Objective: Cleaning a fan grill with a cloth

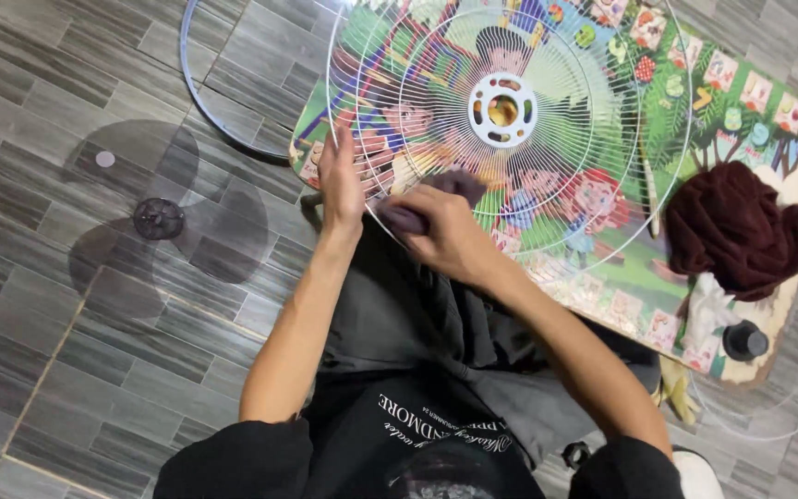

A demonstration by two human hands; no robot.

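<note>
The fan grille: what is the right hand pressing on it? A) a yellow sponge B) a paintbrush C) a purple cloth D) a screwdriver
C: the right hand presses a dark purple cloth against the white wire fan grille, while the left hand steadies the grille's edge.

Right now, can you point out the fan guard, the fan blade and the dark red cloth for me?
Fan guard [502, 109]: head view, on its white centre hub.
Fan blade [158, 219]: head view, on the dark hub of the clear blade.
Dark red cloth [736, 231]: head view, on the middle of the bunched heap.
</note>
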